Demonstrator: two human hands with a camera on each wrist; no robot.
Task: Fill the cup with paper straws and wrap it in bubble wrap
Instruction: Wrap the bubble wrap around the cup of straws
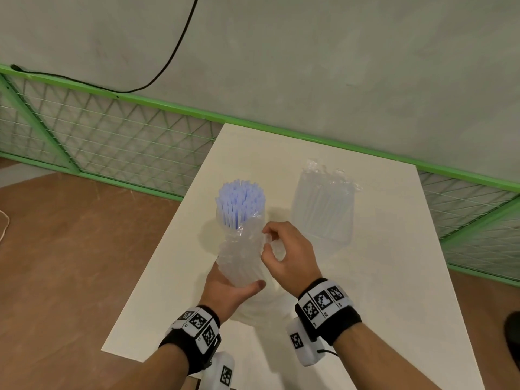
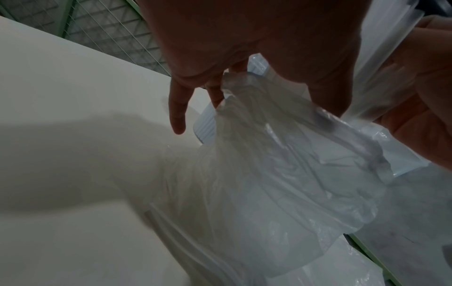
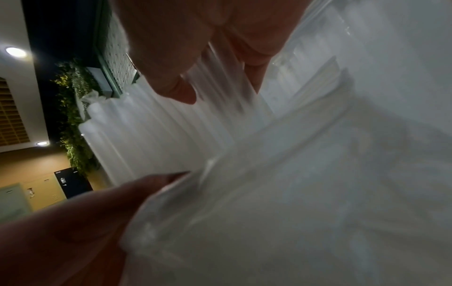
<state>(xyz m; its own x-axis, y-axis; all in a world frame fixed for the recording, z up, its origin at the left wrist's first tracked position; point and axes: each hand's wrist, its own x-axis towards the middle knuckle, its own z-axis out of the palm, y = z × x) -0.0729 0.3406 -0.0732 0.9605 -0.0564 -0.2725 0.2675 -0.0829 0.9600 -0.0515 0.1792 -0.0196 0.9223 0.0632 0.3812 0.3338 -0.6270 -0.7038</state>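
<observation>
A cup packed with pale blue-white paper straws (image 1: 241,204) stands on the white table (image 1: 380,291), with clear bubble wrap (image 1: 242,254) round its body. My left hand (image 1: 233,288) grips the wrapped cup low down from the left, thumb across the front. My right hand (image 1: 284,249) pinches the wrap's loose edge at the cup's right side. In the left wrist view crumpled bubble wrap (image 2: 281,174) hangs under my fingers (image 2: 177,114). The right wrist view is blurred, showing ribbed bubble wrap (image 3: 159,131) between thumb and fingers. The cup itself is hidden by the wrap.
A second clear plastic packet of straws (image 1: 323,204) lies on the table's far right part. A green mesh fence (image 1: 112,142) runs behind the table, brown floor lies to the left, and a black cable hangs on the grey wall.
</observation>
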